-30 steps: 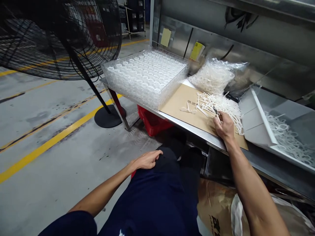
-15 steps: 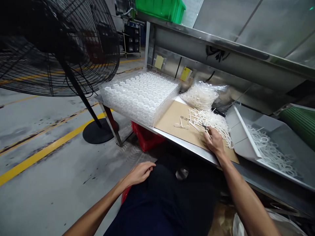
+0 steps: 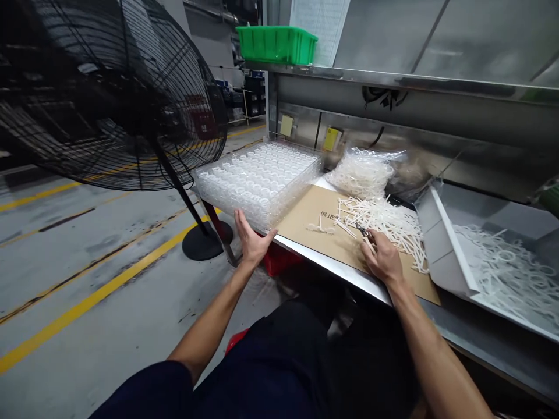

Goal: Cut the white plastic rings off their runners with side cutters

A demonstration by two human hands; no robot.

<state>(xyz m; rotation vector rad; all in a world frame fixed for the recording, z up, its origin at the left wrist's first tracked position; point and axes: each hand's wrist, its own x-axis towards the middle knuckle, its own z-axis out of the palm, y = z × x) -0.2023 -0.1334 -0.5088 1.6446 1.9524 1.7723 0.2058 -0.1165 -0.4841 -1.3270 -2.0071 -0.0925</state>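
L hand (image 3: 252,240) at 11 o'clock: fingers (image 3: 241,224) spread wide, palm side against near corner of clear plastic tray stack (image 3: 257,189), no firm grip seen. Stack looks light, stiff, brittle; best held by outer edges. R hand (image 3: 379,257) at 1 o'clock: fingers (image 3: 384,241) curled, shut on small side-cutters (image 3: 361,230), prob., view poor. Steel table (image 3: 332,266) edge nearest; cardboard sheet (image 3: 308,221) w/ white plastic sprues (image 3: 384,224) on it; grey bin (image 3: 502,215) at 2 o'clock; floor fan (image 3: 109,99) at 10 o'clock.

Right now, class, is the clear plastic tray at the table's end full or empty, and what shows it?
Full: the clear plastic tray holds round translucent plastic pieces in tight rows right across it, with no gap visible.
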